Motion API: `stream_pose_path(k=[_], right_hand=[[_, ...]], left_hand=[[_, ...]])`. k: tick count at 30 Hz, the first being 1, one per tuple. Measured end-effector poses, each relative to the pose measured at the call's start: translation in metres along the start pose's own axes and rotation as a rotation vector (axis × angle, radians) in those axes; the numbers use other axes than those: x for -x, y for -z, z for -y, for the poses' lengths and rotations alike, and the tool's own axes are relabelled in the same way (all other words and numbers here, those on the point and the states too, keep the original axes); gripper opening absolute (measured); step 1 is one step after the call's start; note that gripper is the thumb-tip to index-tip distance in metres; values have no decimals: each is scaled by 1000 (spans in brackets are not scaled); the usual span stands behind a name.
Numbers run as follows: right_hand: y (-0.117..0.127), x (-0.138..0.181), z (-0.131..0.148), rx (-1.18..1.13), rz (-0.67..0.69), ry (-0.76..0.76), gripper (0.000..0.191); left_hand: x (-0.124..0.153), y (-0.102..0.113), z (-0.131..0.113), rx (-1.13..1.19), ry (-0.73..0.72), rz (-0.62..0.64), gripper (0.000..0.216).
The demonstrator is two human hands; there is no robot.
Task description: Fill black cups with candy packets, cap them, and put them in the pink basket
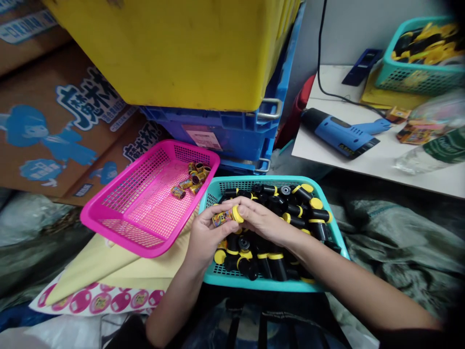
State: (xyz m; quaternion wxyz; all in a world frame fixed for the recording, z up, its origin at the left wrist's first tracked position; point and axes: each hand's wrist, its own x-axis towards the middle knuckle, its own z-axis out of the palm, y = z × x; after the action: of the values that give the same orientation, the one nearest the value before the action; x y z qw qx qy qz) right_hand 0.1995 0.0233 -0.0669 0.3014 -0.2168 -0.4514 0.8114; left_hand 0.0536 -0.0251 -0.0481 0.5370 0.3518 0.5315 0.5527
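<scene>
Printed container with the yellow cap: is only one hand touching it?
No, the left hand holds the printed container while the right hand touches its yellow cap.

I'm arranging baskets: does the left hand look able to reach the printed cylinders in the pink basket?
Probably: the left hand holds a tube, but the pink basket beside it is open-topped.

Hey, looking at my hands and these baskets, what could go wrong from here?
If the left hand or right hand slackens, the yellow-capped tube might drop into the teal basket and get mixed among the black pieces.

The blue tool lies near the edge of the white table, so a bump could possibly knock it off.
</scene>
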Motion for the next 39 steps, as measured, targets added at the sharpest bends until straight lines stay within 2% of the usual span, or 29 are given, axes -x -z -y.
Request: stream_pose_path(k=[5, 7, 9, 11, 13, 15, 17, 18, 20, 23, 26, 29, 31, 34, 39], right_hand=[[-5, 6, 4, 96, -30, -9, 39], [-3, 9, 8, 119, -13, -2, 42], [3, 11, 14, 224, -75, 36, 44], [8, 10, 22, 509, -206, 63, 39], [8, 6, 27, 926, -240, 44, 28], [2, -1, 25, 1328, -87, -23, 21], [-9, -11, 19, 1601, 106, -101, 27], [-15, -16, 15, 1686, 168, -140, 32], [-22, -25, 9, 1751, 233, -190, 41], [-19, -30, 9, 1723, 251, -269, 44], [-7, -25, 15, 1717, 236, -341, 45], [3, -19, 15, 1750, 273, -329, 45], [5, -18, 12, 1762, 273, -304, 43], [7, -19, 6, 1758, 255, -302, 40], [12, -17, 9, 1687, 204, -297, 37]], left_hand=[[8, 1, 6, -39, -8, 56, 32], [10, 4, 2, -52, 5, 119, 32], [9, 12, -8, -115, -15, 152, 31], [3, 24, -23, -279, -119, 95, 30], [-8, 37, -40, -541, -287, -58, 32], [-20, 47, -52, -772, -399, -216, 45], [-27, 49, -55, -929, -435, -280, 59], [-28, 48, -53, -947, -440, -255, 61], [-26, 42, -46, -894, -429, -114, 50], [-18, 36, -32, -903, -395, 97, 28], [-14, 39, -18, -1129, -381, 252, 20], [-16, 44, -5, -1378, -377, 398, 27], [-20, 45, 2, -1512, -369, 444, 28], [-26, 43, 6, -1622, -365, 496, 12], [-33, 47, 10, -1608, -502, 508, 13]])
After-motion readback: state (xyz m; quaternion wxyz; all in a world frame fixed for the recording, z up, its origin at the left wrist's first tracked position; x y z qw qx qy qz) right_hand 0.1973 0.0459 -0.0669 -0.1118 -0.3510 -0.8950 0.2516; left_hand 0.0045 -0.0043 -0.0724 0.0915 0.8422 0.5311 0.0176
